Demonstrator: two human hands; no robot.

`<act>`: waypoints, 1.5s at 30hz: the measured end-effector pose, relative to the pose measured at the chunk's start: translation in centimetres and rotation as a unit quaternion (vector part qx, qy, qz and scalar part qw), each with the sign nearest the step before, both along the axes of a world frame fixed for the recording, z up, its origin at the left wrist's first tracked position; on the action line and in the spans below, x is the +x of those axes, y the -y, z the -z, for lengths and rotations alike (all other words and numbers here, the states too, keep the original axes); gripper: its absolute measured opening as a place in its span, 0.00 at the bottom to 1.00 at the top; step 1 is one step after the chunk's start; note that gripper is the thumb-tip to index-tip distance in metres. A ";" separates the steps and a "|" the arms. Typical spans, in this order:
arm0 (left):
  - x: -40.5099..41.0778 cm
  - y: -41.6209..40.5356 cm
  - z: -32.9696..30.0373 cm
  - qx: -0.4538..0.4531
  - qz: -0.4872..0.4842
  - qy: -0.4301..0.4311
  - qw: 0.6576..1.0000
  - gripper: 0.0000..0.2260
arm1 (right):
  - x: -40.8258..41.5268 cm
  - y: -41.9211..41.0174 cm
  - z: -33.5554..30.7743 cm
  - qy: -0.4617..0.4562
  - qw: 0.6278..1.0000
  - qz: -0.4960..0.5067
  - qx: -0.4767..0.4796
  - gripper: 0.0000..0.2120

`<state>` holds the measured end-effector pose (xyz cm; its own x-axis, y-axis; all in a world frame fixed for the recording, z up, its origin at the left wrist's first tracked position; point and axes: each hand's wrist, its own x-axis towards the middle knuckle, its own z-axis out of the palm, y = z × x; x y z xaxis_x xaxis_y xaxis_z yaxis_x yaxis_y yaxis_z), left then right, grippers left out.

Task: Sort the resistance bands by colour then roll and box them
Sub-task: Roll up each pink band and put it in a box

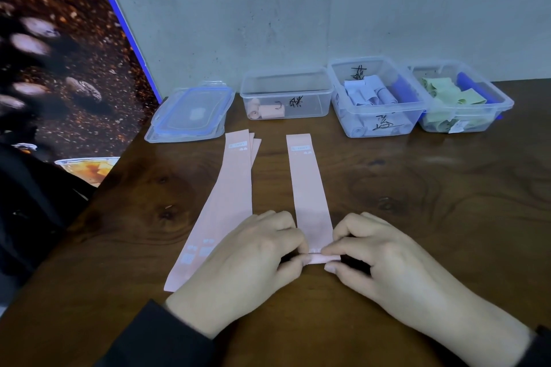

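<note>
Both hands, left hand [253, 250] and right hand [375, 253], pinch the curled near end of a pink band [308, 188] lying flat on the desk [417, 202], right of the pink stack [226, 202].

I am wearing a dark, near-black long-sleeved top. The left sleeve [167, 340] is showing at the near left, its cuff ending at the wrist with a soft, slightly rumpled edge, and the cloth is looking plain, with no print or stitching I can make out. The right sleeve [539, 347] is only peeking in at the near right corner, the same dark colour. My left hand [238, 265] and right hand [384, 262] are bare, wearing no gloves, rings or watch that I can see.
</note>
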<state>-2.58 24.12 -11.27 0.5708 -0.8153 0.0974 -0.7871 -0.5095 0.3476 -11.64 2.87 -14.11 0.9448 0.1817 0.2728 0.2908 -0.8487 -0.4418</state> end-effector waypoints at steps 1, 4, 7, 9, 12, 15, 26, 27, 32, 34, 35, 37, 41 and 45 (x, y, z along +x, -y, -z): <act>0.1 0.0 0.1 -0.008 0.000 0.005 1.000 0.05 | 0.2 0.2 0.2 0.003 1.000 0.011 0.002 0.09; 0.1 0.0 0.6 -0.009 0.007 0.013 1.000 0.07 | 0.3 0.4 0.6 0.019 1.000 0.001 0.004 0.09; 0.3 0.0 0.8 -0.020 0.006 0.019 1.000 0.05 | 0.2 0.4 0.9 0.015 1.000 -0.008 0.000 0.07; 0.3 0.0 0.8 -0.018 0.007 0.024 1.000 0.05 | 0.2 0.4 0.7 0.012 1.000 -0.003 0.007 0.08; 0.3 0.0 0.9 -0.022 0.005 0.014 1.000 0.06 | 0.2 0.3 0.5 0.014 1.000 0.001 0.018 0.10; 0.2 0.1 0.9 -0.025 0.000 0.015 1.000 0.07 | 0.1 0.3 0.3 0.010 1.000 0.005 0.013 0.03; 0.2 0.4 1.1 -0.022 -0.029 0.018 0.999 0.07 | 0.5 0.3 0.5 0.019 1.000 0.020 0.000 0.08; 0.2 0.4 1.1 -0.023 -0.029 0.020 0.999 0.07 | 0.5 0.3 0.4 0.021 1.000 0.015 -0.002 0.09; 0.2 0.4 1.3 -0.034 -0.021 0.030 0.999 0.06 | 0.4 0.2 0.5 0.028 0.999 0.017 -0.002 0.06; 0.2 0.4 1.4 -0.032 -0.023 0.039 0.998 0.07 | 0.4 0.3 0.4 0.026 0.999 0.019 0.009 0.05; 0.3 0.4 1.5 -0.031 -0.025 0.043 0.998 0.08 | 0.4 0.4 0.4 0.022 1.000 0.016 0.010 0.04; 0.4 0.4 1.6 -0.031 -0.029 0.049 0.998 0.09 | 0.4 0.5 0.4 0.018 1.000 0.015 0.008 0.04; 0.3 0.5 1.6 -0.038 -0.035 0.057 0.997 0.06 | 0.7 0.5 0.7 0.020 0.999 0.033 0.008 0.06; 0.3 0.5 1.8 -0.031 -0.043 0.068 0.996 0.06 | 1.0 0.3 0.8 0.028 0.999 0.041 0.005 0.06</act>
<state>-2.29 23.65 -13.10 0.6171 -0.7534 0.2272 -0.7829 -0.5586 0.2740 -10.65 2.54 -14.93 0.9392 0.1019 0.3279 0.2458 -0.8662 -0.4351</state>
